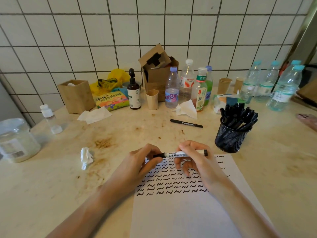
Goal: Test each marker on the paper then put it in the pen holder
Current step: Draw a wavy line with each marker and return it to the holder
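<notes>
Marker (178, 154) lies level between left hand (145, 162) and right hand (193, 157).

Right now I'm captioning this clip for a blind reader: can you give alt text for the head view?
Both hands hold a whiteboard marker level over a paper covered in black squiggles, the left hand at its black cap end, the right hand round the barrel. A mesh pen holder full of markers stands to the right, and one black pen lies loose behind.

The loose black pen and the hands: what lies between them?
Head view: only bare, stained counter lies between the pen and the hands.
</notes>
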